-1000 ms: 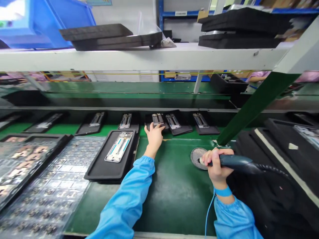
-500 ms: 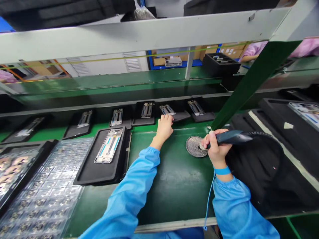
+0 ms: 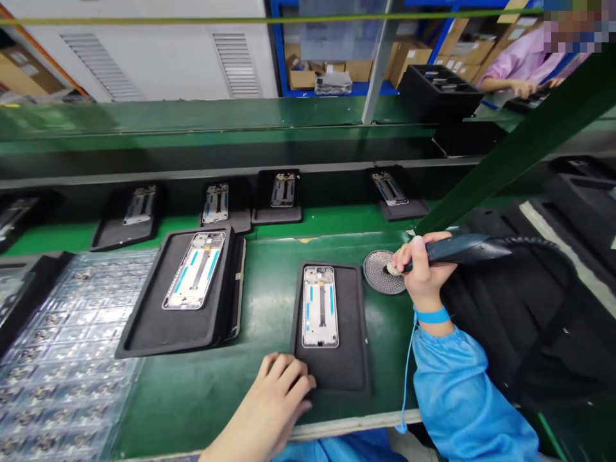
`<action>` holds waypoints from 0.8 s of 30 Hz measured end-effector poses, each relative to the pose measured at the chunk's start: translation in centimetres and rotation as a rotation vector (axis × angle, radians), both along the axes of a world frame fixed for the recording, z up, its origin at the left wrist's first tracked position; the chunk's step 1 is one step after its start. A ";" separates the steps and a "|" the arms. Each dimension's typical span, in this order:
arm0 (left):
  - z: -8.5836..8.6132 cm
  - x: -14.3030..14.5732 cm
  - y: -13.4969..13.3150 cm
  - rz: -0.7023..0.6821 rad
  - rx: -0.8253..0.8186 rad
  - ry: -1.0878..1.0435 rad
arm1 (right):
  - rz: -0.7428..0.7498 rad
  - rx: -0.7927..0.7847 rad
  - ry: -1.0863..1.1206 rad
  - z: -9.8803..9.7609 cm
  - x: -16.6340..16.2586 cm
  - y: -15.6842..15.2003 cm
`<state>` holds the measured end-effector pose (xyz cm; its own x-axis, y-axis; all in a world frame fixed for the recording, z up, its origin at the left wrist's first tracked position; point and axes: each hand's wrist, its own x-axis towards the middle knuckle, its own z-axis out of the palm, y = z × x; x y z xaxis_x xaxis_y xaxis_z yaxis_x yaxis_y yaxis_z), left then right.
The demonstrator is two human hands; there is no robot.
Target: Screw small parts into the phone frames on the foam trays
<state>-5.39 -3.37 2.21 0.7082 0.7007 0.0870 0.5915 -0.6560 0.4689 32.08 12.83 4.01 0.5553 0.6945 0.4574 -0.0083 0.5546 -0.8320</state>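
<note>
Right hand (image 3: 423, 273) gripping electric screwdriver (image 3: 462, 250) at round mesh pad (image 3: 384, 272); left hand (image 3: 282, 385) resting open-fingered against black tray (image 3: 332, 366) holding phone frame (image 3: 320, 307).

This is a phone assembly line in a factory. Left of the right hand (image 3: 422, 273) runs a green bench (image 3: 269, 289) with black trays (image 3: 332, 369) holding phone frames (image 3: 320, 307). Beyond the hand stand blue racks (image 3: 278, 45) of cartons (image 3: 409, 58) and a co-worker (image 3: 522, 64) in a pink smock.
</note>
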 end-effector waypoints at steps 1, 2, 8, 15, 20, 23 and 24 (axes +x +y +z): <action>0.4 0.2 0.3 -0.014 -0.039 -0.033 | 0.009 -0.011 -0.005 0.0 -0.1 0.3; 0.9 0.6 1.3 -0.020 -0.066 -0.068 | 0.018 -0.018 -0.011 0.0 -0.1 0.6; 1.5 6.1 13.2 0.151 -0.003 -0.108 | 0.045 -0.064 -0.038 -0.5 0.3 1.7; -3.2 7.4 13.9 0.115 -0.038 -0.093 | 0.037 -0.080 -0.046 -0.9 0.8 1.8; -4.5 6.5 10.9 0.118 -0.046 -0.155 | 0.032 -0.069 -0.100 -0.9 0.9 1.6; -4.1 6.4 10.9 0.115 -0.082 -0.203 | 0.058 -0.053 -0.147 -1.3 1.0 1.7; -3.9 6.4 11.1 0.110 -0.100 -0.226 | 0.068 -0.046 -0.161 -1.5 1.1 1.8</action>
